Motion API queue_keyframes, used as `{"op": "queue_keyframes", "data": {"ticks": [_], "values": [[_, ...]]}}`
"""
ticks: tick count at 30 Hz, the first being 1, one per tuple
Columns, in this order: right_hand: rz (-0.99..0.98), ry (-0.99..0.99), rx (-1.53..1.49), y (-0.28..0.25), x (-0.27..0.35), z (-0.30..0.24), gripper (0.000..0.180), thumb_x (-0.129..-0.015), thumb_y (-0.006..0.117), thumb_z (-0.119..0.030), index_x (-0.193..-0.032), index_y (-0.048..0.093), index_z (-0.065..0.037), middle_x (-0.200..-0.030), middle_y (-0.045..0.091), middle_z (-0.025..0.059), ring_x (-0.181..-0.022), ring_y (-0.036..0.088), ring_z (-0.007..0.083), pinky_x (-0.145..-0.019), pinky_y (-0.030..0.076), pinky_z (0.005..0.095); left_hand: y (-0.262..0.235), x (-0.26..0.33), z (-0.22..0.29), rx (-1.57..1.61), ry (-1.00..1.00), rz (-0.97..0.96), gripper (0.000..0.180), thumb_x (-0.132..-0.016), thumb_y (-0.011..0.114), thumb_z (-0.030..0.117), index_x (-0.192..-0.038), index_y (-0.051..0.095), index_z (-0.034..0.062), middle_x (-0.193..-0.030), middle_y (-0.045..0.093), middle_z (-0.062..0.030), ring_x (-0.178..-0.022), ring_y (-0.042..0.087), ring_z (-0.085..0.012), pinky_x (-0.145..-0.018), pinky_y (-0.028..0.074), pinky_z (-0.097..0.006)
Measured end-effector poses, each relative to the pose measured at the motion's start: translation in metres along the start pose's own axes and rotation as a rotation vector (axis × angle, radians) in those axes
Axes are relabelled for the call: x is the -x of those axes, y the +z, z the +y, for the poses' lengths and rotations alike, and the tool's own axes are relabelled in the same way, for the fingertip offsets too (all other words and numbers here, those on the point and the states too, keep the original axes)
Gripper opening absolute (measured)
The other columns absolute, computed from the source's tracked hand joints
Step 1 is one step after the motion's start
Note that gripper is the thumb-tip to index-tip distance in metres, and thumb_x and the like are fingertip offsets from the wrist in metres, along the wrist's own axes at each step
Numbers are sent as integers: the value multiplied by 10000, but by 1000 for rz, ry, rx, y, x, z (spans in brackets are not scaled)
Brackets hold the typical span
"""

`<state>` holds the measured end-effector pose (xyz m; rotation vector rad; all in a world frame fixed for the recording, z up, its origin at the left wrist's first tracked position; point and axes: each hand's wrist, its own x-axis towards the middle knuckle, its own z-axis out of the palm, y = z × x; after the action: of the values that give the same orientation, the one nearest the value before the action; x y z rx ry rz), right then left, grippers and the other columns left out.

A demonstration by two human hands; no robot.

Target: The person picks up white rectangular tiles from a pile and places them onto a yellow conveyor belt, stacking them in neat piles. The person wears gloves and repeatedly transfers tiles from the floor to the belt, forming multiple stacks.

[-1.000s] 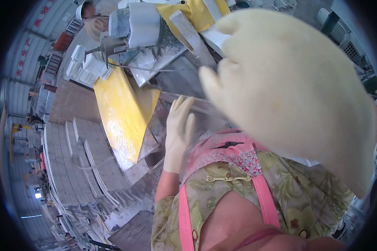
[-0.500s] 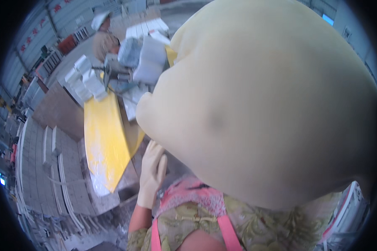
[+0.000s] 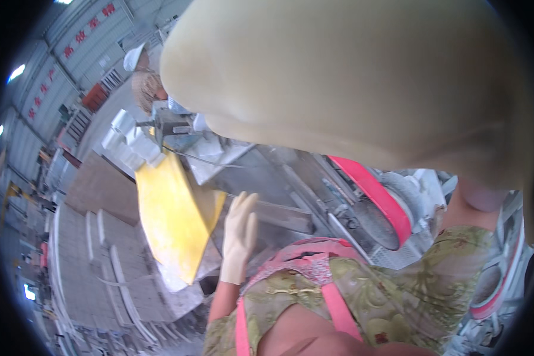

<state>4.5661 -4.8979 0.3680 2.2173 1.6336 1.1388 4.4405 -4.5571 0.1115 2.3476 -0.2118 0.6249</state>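
Observation:
My left hand, in a cream rubber glove, hangs beside my body with its fingers stretched out and nothing in them. It is nearest to a yellow sheet that slopes down to its left, dusted with pale residue. My right hand, gloved alike, is raised right up to the camera and fills the upper right as a blurred pale mass. Its fingers cannot be made out. Below it runs a belt machine with a red band.
Grey slabs are stacked at the left beside a brown board. Whitish wrapped blocks stand beyond the yellow sheet. Farther back, a person in a light hat is partly hidden by my glove. A metal bar lies right of my left hand.
My right glove has shifted upward, uncovering the red-banded machine and my right forearm. The view has swung slightly; my left hand stays stretched out beside my body.

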Motion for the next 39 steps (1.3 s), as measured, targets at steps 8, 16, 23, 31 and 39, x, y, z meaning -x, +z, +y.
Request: {"op": "queue_keyframes", "data": {"ticks": [8,16,23,31,39], "values": [[106,-210,132,-8,-47,-6,208,-971,563,-212,-1047,644,-36,-802,657,72,-723,636,245,-739,515,370,10,-4,2,52,-15,-38,409,-962,533,63,-1356,607,-13,-1360,617,-256,-1389,472,-467,-1181,352,-508],[180,-260,155,8,-53,4,216,-999,538,-230,-1025,635,-39,-800,659,73,-691,633,246,-680,517,366,21,-5,-5,43,-90,-64,392,-971,528,74,-1340,615,-23,-1364,608,-268,-1381,477,-467,-1176,354,-503],[-50,-159,-36,18,-48,27,216,-1018,515,-234,-1019,629,-51,-823,668,82,-693,645,253,-642,525,372,28,3,-9,36,-159,-77,385,-978,527,96,-1321,625,-48,-1359,606,-288,-1376,487,-457,-1187,341,-495],[-97,510,-835,231,45,63,423,-1045,589,-323,-1396,618,-88,-1304,684,140,-1195,646,279,-1065,480,369,18,42,-108,34,-435,183,397,-1037,520,182,-1367,609,-19,-1412,578,-286,-1369,512,-419,-1159,379,-454],[-307,897,-928,406,139,-4,584,-1031,528,-438,-1481,513,-64,-1514,521,188,-1408,484,334,-1166,375,389,-45,104,-252,-761,-604,381,544,-1063,506,302,-1527,432,28,-1515,478,-280,-1400,443,-466,-1167,354,-531]]}}
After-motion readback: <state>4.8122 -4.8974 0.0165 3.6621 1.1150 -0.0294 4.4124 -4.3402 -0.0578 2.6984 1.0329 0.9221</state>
